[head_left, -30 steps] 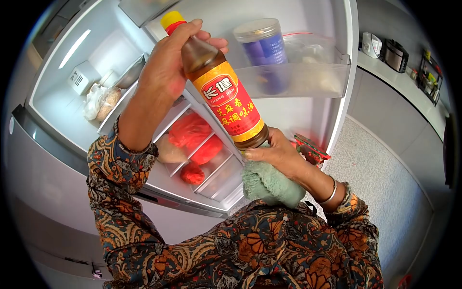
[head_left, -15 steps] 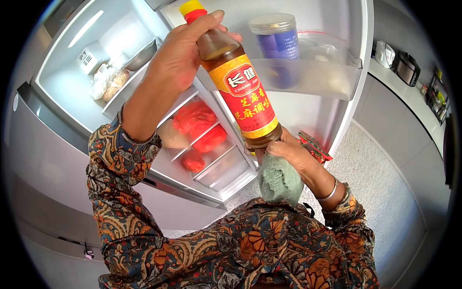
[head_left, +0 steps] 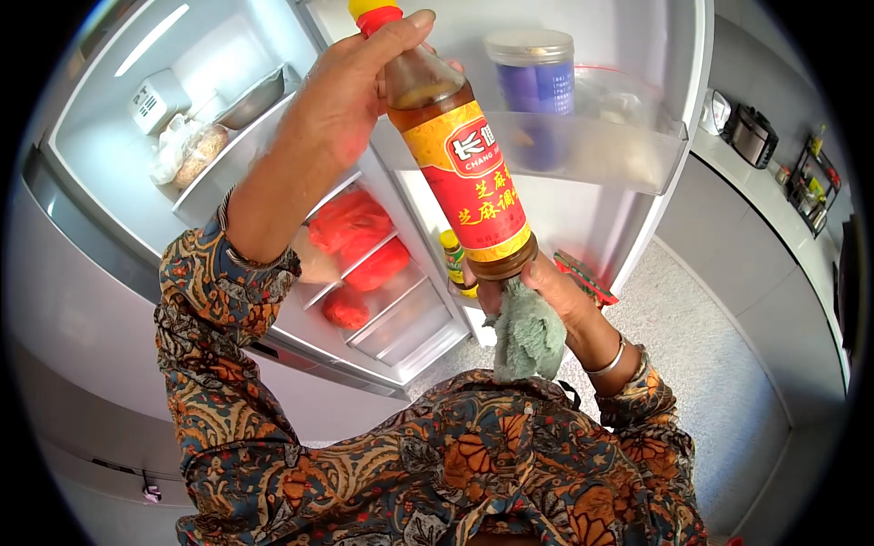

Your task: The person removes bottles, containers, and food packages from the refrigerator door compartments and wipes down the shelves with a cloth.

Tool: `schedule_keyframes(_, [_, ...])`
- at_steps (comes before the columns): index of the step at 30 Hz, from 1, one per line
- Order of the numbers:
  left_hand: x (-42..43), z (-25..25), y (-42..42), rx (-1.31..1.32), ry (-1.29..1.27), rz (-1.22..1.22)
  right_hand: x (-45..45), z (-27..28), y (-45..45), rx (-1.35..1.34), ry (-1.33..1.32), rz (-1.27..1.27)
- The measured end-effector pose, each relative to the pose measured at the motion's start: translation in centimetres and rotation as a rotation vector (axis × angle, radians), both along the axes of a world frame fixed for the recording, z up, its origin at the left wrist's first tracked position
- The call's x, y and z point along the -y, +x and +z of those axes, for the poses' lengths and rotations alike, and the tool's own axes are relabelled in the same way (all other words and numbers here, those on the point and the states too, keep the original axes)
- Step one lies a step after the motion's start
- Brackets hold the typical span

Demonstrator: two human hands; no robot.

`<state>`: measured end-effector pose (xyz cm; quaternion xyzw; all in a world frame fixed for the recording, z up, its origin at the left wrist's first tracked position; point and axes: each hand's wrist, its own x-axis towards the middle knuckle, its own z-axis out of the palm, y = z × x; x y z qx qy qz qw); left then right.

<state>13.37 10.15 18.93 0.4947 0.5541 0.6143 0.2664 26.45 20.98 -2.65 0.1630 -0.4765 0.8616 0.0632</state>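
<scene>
A sesame oil bottle (head_left: 466, 173) with a yellow cap, red neck and red-and-yellow label is held tilted, its base toward me. My left hand (head_left: 353, 96) is closed around the bottle's neck and shoulder. At the base, my right hand (head_left: 560, 289) is shut on a crumpled green cloth (head_left: 530, 335), with the cloth by the bottle's bottom edge. Part of my right hand's fingers is hidden behind the base and the cloth. Dark brown liquid shows through the glass above the label.
Behind the bottle is the open fridge door, whose shelf (head_left: 628, 159) holds a purple tub (head_left: 535, 77) and a plastic bag. A small yellow-capped bottle (head_left: 452, 255) stands lower. Red bags (head_left: 360, 237) lie in the fridge drawers. A counter (head_left: 774, 196) with a cooker (head_left: 754, 136) runs along the right.
The bottle has turned a little about its length, so its label faces further right. The cloth has shifted slightly at the base. A small yellow-capped bottle in the door now shows more.
</scene>
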Motion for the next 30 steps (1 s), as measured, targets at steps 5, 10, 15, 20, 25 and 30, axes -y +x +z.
schedule_keyframes(5, [-0.7, -1.3, -2.5, 0.050, 0.067, 0.044, -0.1, -1.1, -0.7, 0.042, 0.072, -0.035])
schedule_keyframes(10, [1.8, -2.8, -2.0, 0.249, 0.112, 0.094, 0.9, 1.4, -0.9, 0.089, 0.437, 0.009])
schedule_keyframes(15, [6.1, -6.4, -5.4, 0.369, 0.320, 0.180, 1.1, 2.5, -2.3, 0.198, 0.582, 0.012])
schedule_keyframes(20, [10.4, -10.0, -7.6, 0.198, 0.301, 0.146, 1.2, 10.9, -2.4, 0.223, 0.675, -0.157])
schedule_keyframes(25, [10.8, -11.8, -6.6, 0.236, 0.136, 0.149, 1.0, 22.9, -4.0, -0.011, 0.660, -0.742])
schedule_keyframes(30, [9.8, -12.9, -6.7, 0.196, 0.112, 0.144, 1.0, 27.1, -8.9, -1.058, 1.550, -1.621])
